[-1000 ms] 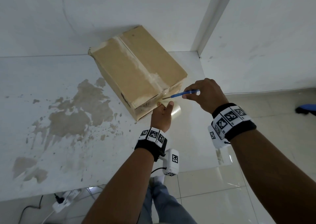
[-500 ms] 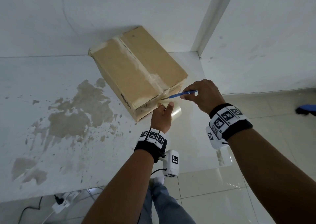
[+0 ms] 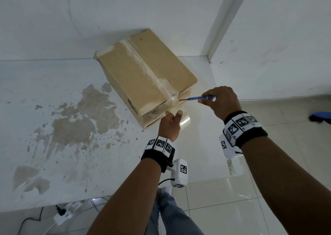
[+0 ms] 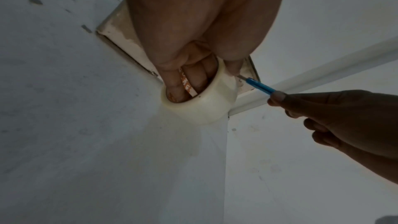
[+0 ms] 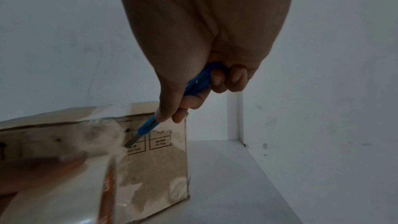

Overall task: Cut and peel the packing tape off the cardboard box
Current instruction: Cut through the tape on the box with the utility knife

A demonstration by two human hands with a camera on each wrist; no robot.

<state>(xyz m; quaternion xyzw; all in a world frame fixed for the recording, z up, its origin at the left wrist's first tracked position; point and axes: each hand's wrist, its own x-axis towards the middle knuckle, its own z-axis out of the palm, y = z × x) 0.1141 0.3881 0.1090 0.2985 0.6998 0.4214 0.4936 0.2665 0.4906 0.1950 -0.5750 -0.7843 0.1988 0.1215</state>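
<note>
A brown cardboard box (image 3: pixel 143 77) sits on a white stained table (image 3: pixel 53 145), with clear packing tape (image 3: pixel 154 77) running along its top seam and down the near side. My left hand (image 3: pixel 170 122) grips a roll of clear tape (image 4: pixel 200 103), fingers through its core, held against the box's near face. My right hand (image 3: pixel 222 102) grips a blue utility knife (image 3: pixel 198 98). Its blade tip (image 5: pixel 130 142) touches the tape stretched between box and roll on the printed side (image 5: pixel 150 159) of the box.
White walls meet in a corner (image 3: pixel 207 59) right behind the box. The table's near edge (image 3: pixel 89 199) runs below my arms, with a tiled floor (image 3: pixel 268 190), a power strip and cables (image 3: pixel 62 215) under it. A blue object (image 3: pixel 320 116) lies on the floor at far right.
The knife in my right hand has shifted slightly left, toward the box's taped edge. My left hand and the tape roll have stayed in place.
</note>
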